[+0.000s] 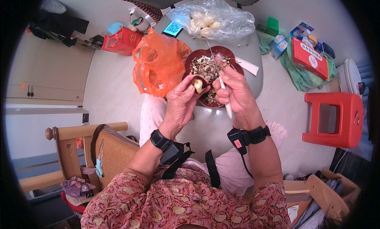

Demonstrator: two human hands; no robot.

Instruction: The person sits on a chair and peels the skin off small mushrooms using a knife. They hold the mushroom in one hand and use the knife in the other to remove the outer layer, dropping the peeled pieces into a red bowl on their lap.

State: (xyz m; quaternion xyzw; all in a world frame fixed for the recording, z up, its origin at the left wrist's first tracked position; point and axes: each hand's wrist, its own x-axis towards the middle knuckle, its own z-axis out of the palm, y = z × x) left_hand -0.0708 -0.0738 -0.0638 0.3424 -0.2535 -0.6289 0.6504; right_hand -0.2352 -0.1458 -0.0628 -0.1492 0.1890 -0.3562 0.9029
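Note:
In my left hand [184, 92] is a dark brown, round piece of produce [198, 84], partly peeled so that pale flesh shows. My right hand [234, 85] grips a knife [225, 95] by its white handle, its thin blade pointing up and away from me. Both hands are above the near part of a dark red, lobed tray [190, 60], which holds a heap of brown and pale peelings [204, 67]. Past the tray lies a clear plastic bag [231, 18] with several pale peeled pieces [204, 22] in it.
An orange plastic bag [161, 62] lies left of the tray, near a phone [172, 29] with a lit screen. A white strip [247, 65] lies on the grey seat or table [255, 48]. A red stool [308, 119] and bagged boxes [310, 58] are at the right.

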